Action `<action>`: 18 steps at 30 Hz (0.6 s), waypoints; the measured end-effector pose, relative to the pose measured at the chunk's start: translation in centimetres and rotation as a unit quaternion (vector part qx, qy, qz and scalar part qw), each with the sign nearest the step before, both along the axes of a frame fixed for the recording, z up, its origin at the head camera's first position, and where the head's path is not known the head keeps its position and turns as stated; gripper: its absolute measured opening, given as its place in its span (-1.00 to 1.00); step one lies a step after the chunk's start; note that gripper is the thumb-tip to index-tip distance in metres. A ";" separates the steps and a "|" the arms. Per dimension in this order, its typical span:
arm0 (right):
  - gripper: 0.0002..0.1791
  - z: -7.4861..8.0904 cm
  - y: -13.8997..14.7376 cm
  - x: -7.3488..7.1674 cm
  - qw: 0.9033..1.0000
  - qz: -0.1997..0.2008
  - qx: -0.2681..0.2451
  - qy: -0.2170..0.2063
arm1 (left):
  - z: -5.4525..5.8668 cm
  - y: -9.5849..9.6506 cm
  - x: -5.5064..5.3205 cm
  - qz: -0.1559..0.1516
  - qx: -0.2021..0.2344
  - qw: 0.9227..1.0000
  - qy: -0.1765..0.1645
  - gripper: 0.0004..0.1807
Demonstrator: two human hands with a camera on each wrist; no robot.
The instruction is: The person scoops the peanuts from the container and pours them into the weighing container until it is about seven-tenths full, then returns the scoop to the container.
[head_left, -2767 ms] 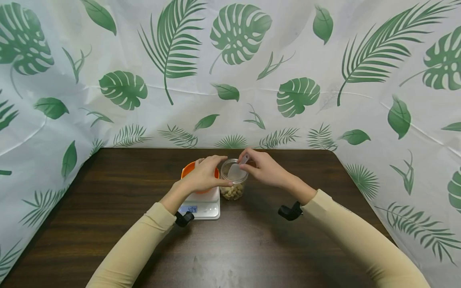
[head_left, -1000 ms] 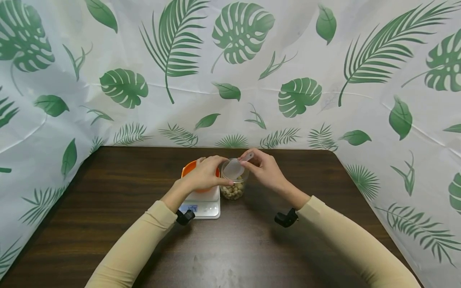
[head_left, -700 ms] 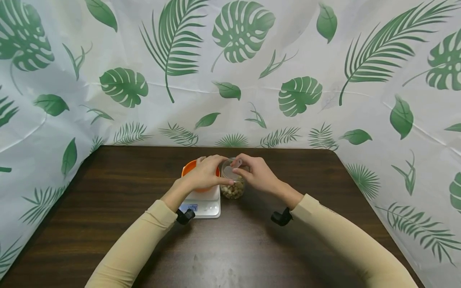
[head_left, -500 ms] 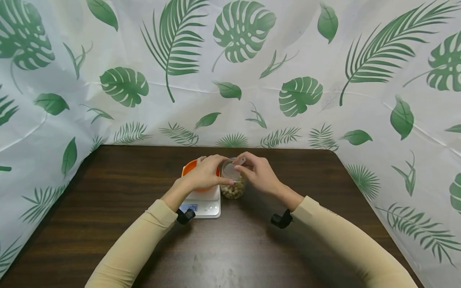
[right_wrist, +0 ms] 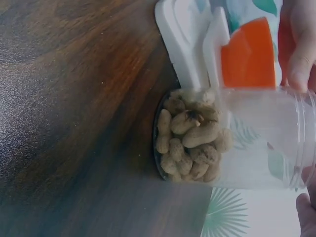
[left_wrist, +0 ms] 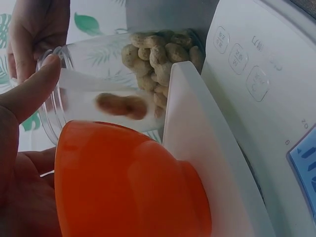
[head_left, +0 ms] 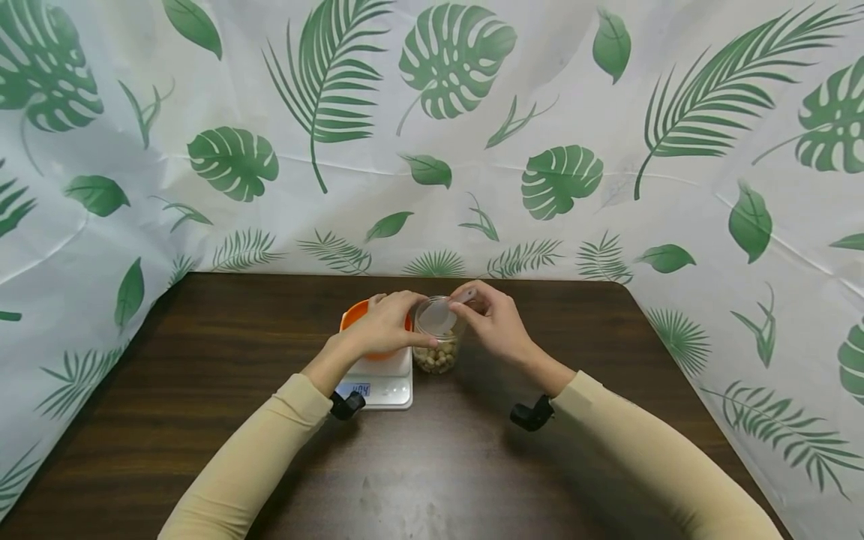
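Note:
My left hand [head_left: 385,326] reaches over an orange bowl [left_wrist: 123,177] and grips the rim of a clear jar [right_wrist: 252,173], thumb on the near side. Peanuts in their shells [right_wrist: 192,143] fill the jar's lower part. My right hand [head_left: 498,319] pinches the short handle of a pale translucent scoop [head_left: 435,316], whose blade is inside the jar's mouth. In the left wrist view a single blurred peanut [left_wrist: 121,105] shows inside the jar, above the pile. The jar stands upright, right beside the scale.
A white kitchen scale [head_left: 391,394] carries the orange bowl; its display [head_left: 354,389] seems to read 404. All stand near the back edge of a dark wooden table [head_left: 540,480]. A leaf-patterned white sheet [head_left: 472,172] hangs behind.
My right hand dips toward the jar's mouth with the scoop, then rises slightly to the right, the scoop blade staying in the jar. My left hand keeps its place at the rim.

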State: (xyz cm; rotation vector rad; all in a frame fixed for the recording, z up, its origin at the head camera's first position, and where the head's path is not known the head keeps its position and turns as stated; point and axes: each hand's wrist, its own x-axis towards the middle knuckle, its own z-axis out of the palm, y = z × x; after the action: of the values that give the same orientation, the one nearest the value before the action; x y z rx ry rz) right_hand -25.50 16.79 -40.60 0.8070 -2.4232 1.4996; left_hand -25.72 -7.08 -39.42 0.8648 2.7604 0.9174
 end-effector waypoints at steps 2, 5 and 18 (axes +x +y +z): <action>-0.85 0.0 0.4 0.0 1.000 0.002 -0.024 -0.008 | 0.0 0.0 0.0 0.000 0.001 1.000 -0.001 -0.14; -0.84 0.0 0.8 -0.1 0.997 0.013 -0.068 -0.019 | 0.1 0.0 0.1 0.001 0.005 1.000 -0.002 -0.14; -0.81 -0.9 1.3 0.2 0.986 -0.007 -0.166 -0.028 | -0.4 1.3 0.1 0.004 -0.005 1.000 0.010 -0.02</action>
State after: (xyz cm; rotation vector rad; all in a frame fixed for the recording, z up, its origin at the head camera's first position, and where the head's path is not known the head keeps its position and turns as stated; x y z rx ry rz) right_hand -25.29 18.14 -41.53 0.6842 -2.1229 1.8733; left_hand -25.66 -5.74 -39.81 0.8656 2.7854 0.9011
